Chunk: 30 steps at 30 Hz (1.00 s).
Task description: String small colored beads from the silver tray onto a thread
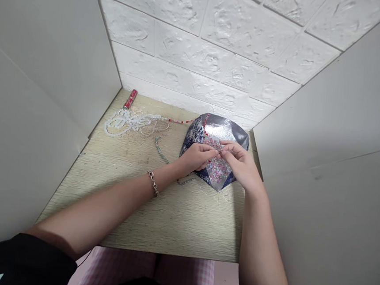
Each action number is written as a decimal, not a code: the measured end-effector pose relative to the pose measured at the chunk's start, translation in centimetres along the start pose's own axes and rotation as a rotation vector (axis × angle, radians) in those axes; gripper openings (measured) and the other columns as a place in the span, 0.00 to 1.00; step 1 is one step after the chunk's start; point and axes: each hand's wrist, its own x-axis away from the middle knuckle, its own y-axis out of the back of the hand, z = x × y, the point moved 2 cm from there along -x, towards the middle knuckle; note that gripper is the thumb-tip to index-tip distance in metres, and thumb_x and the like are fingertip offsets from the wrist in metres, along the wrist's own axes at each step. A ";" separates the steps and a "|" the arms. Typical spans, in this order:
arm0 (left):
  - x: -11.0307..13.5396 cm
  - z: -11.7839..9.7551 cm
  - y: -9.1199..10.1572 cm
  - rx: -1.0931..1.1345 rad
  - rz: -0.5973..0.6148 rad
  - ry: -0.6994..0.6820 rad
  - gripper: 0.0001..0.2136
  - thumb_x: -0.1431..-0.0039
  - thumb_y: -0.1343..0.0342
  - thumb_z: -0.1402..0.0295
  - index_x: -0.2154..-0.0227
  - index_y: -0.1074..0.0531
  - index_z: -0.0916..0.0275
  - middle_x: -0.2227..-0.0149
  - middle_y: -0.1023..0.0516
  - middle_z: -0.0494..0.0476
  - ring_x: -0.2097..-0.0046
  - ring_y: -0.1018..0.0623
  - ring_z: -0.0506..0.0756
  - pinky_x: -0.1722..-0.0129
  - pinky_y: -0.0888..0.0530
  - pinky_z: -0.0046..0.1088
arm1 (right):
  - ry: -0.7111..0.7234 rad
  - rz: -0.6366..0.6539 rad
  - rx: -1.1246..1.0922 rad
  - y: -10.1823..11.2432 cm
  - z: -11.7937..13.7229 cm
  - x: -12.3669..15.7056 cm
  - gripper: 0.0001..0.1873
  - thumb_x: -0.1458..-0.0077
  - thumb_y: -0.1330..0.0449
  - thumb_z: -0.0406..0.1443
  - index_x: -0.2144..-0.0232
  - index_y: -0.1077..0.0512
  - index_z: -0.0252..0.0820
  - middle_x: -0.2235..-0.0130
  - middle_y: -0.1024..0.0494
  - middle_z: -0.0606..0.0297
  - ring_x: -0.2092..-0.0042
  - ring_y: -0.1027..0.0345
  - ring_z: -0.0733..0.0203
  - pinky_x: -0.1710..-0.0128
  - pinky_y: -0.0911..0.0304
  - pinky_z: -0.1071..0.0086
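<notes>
Over a silver-lined bag [232, 130] with small pink, red and clear beads [217, 171] in it, my two hands meet at the fingertips. My left hand [198, 156], a chain bracelet [153, 183] on its wrist, is closed in a pinch. Thumb and forefinger of my right hand [243, 165] press together against the left fingertips. Whatever lies between them is too small to make out. A thin pale thread [216, 197] loops on the table just below the bag. From the bag's left side runs a string of red and white beads [180, 121].
White bead strands [125, 121] lie in a heap at the back left, beside a red cylinder [130, 99]. A greenish bead strand [161, 151] curves left of the bag. White walls [190, 58] and side panels [324, 127] enclose the wooden table [156, 228].
</notes>
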 end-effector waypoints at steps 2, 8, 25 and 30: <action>0.0 0.0 0.0 -0.002 0.001 0.001 0.07 0.49 0.50 0.70 0.77 0.32 0.66 0.92 0.47 0.42 0.89 0.48 0.42 0.88 0.52 0.19 | -0.005 0.000 -0.005 0.0 -0.1 0.0 0.05 0.53 0.44 0.37 0.76 0.32 0.41 0.54 0.33 0.61 0.59 0.37 0.62 0.59 0.42 0.65; -0.1 0.1 0.0 -0.001 0.003 0.002 0.07 0.49 0.50 0.70 0.77 0.32 0.65 0.92 0.47 0.41 0.89 0.48 0.42 0.88 0.53 0.19 | 0.001 -0.001 0.007 0.0 0.0 0.0 0.05 0.53 0.44 0.37 0.76 0.32 0.41 0.55 0.32 0.61 0.60 0.37 0.62 0.60 0.42 0.65; 0.2 -0.2 0.0 -0.019 -0.002 -0.016 0.09 0.50 0.48 0.67 0.81 0.34 0.65 0.91 0.47 0.42 0.88 0.48 0.42 0.87 0.53 0.20 | 0.005 -0.008 0.023 0.0 0.0 0.0 0.06 0.53 0.44 0.38 0.75 0.32 0.41 0.54 0.32 0.61 0.58 0.37 0.62 0.59 0.41 0.65; 0.3 -0.4 -0.2 -0.006 -0.034 -0.016 0.08 0.50 0.47 0.66 0.78 0.31 0.66 0.90 0.47 0.41 0.87 0.48 0.41 0.87 0.52 0.20 | -0.062 0.019 -0.104 -0.1 -0.1 0.0 0.07 0.54 0.41 0.39 0.75 0.32 0.41 0.53 0.33 0.62 0.59 0.36 0.63 0.58 0.38 0.65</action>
